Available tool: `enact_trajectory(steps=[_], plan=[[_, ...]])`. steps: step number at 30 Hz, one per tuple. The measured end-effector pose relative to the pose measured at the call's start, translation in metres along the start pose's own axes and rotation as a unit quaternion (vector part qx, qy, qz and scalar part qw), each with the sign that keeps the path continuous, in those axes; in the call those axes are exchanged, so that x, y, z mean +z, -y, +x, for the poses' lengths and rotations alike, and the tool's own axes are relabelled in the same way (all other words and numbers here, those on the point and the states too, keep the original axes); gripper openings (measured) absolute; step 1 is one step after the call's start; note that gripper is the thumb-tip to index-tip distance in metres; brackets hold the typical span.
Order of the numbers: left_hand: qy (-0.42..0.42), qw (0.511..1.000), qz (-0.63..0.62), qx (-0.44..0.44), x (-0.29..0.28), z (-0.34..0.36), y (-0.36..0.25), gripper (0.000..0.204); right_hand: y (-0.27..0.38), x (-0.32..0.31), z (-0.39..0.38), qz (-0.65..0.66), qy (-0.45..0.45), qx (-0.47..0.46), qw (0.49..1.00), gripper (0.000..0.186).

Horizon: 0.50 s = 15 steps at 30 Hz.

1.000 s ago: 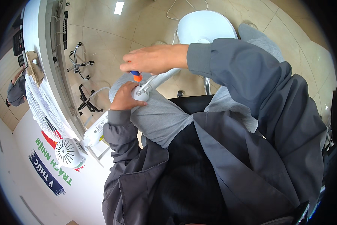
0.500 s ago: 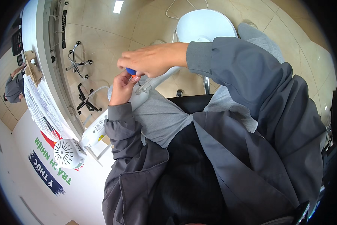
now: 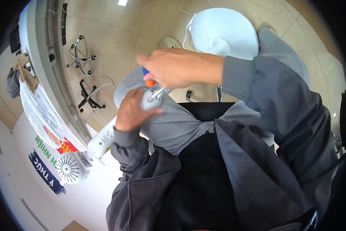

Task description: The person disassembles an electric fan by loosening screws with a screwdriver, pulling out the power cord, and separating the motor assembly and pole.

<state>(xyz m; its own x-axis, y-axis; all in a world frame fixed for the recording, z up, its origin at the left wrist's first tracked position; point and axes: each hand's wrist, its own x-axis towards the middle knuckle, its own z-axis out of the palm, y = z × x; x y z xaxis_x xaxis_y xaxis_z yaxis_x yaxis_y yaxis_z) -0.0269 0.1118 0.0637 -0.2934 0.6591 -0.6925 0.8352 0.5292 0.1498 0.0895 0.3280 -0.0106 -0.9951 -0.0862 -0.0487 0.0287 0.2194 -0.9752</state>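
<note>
A white pedestal fan lies tilted across my lap, its round base (image 3: 238,29) up and ahead and its slotted motor housing (image 3: 69,168) low on the left. My right hand (image 3: 176,69) is closed round a screwdriver (image 3: 150,83) with a blue and orange handle. The tool's shaft points down at the white control housing (image 3: 150,101) on the fan's pole, where small dark holes or screws show. My left hand (image 3: 130,111), slightly blurred, wraps the side of that housing, thumb stretched across it. The right hand's fingertips are partly hidden.
The fan's wire grille (image 3: 40,111) stands at the left beside a white desk edge (image 3: 46,57). Chair legs with casters (image 3: 80,57) rest on the tiled floor. A white cable (image 3: 186,32) runs near the base. Another person (image 3: 13,82) is at the far left.
My left hand has left the screwdriver's lower end and moved down onto the housing. The right hand, screwdriver and fan have shifted right in the picture, and more of the housing shows.
</note>
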Motion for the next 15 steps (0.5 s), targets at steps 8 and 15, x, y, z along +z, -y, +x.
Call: enact_trajectory(steps=[8,15], plan=[[-0.015,0.991,0.113,-0.071,0.008,0.001,-0.018,0.068,-0.017,0.009,0.002,-0.043,-0.036,-0.124,0.991,0.029],[-0.016,0.991,0.101,-0.088,0.007,0.005,-0.03,0.063,-0.009,-0.008,-0.001,-0.08,0.023,0.03,0.996,0.032]])
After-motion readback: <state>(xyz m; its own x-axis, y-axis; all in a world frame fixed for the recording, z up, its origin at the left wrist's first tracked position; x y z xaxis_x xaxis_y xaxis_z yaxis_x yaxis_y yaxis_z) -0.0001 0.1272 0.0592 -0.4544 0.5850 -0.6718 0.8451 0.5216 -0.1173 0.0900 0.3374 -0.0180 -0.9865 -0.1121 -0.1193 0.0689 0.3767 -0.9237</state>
